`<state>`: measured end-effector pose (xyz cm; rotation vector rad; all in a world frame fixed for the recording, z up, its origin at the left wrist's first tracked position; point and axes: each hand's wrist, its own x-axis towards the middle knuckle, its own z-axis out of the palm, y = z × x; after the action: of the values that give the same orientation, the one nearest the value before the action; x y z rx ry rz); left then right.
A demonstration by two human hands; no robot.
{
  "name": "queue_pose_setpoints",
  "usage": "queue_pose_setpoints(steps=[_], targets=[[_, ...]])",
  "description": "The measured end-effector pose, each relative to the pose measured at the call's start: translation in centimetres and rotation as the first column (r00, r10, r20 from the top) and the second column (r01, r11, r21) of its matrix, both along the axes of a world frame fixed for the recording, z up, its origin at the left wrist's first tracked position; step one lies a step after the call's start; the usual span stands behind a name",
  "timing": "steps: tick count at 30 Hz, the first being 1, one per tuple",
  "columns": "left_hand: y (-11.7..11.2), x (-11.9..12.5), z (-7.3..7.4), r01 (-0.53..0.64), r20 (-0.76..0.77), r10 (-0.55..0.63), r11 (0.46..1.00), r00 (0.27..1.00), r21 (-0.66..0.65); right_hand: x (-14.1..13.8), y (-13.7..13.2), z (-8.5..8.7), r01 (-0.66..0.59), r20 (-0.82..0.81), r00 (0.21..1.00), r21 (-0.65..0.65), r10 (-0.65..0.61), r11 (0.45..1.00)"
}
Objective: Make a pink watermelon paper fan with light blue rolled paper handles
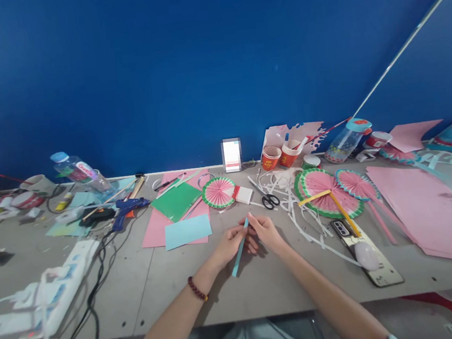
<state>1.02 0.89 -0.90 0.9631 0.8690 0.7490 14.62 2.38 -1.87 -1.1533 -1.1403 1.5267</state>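
Observation:
Both my hands meet over the middle of the grey table (232,294). My left hand (229,243) and my right hand (262,232) are closed on a narrow folded strip of light blue paper (239,254), which slants down toward me. A red bead bracelet (198,289) circles my left wrist. A light blue sheet (187,231) lies just left of my hands on pink paper (155,229).
Scissors (269,199), white paper strips and pink-green paper fans (326,190) lie to the right, with a phone (366,254) and large pink sheets (430,211). A glue gun (126,209), green paper (175,200), a power strip (56,292) and cables are on the left. Red cups (279,156) and bottles stand along the blue wall.

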Motion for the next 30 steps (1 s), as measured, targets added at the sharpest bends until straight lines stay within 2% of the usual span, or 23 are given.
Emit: queue_pose_setpoints(steps=[5, 8, 13, 16, 18, 21, 24, 28, 30], targets=[[0.0, -0.1, 0.2, -0.074, -0.034, 0.076, 0.996, 0.997, 0.050, -0.3, -0.3, 0.4, -0.073, -0.115, 0.991, -0.006, 0.072, 0.997], [0.1, -0.2, 0.3, -0.070, -0.066, 0.077, 0.993, 0.995, 0.095, -0.4, -0.4, 0.9, -0.060, -0.073, 0.995, 0.054, 0.064, 0.997], [0.2, -0.1, -0.1, -0.012, -0.088, 0.020, 0.995, 0.996, 0.097, 0.6, 0.3, 1.1, 0.200, 0.028, 0.979, 0.086, -0.203, 0.976], [0.1, 0.0, -0.3, 0.028, -0.091, -0.020, 0.996, 0.996, 0.090, 1.7, 1.2, 0.8, 0.372, -0.041, 0.928, 0.041, -0.371, 0.927], [0.1, 0.0, -0.3, 0.044, -0.107, -0.032, 0.994, 0.994, 0.104, 2.3, 1.5, 0.8, 0.442, -0.093, 0.893, -0.007, -0.441, 0.897], [0.1, -0.2, -0.4, 0.096, -0.122, -0.082, 0.990, 0.989, 0.106, 2.4, 1.7, 0.9, 0.461, -0.129, 0.877, -0.046, -0.463, 0.886], [0.1, -0.5, -0.5, 0.168, -0.129, -0.158, 0.983, 0.979, 0.069, 2.1, 1.5, 1.1, 0.458, -0.117, 0.883, -0.004, -0.455, 0.889], [0.1, -0.5, -0.2, 0.142, -0.077, -0.133, 0.983, 0.988, 0.118, 2.2, 1.6, 1.1, 0.476, -0.086, 0.877, 0.036, -0.472, 0.879], [-0.1, -0.3, 0.2, 0.162, -0.009, -0.163, 0.974, 0.987, 0.155, 2.5, 1.7, 1.0, 0.505, -0.099, 0.860, 0.035, -0.500, 0.862]])
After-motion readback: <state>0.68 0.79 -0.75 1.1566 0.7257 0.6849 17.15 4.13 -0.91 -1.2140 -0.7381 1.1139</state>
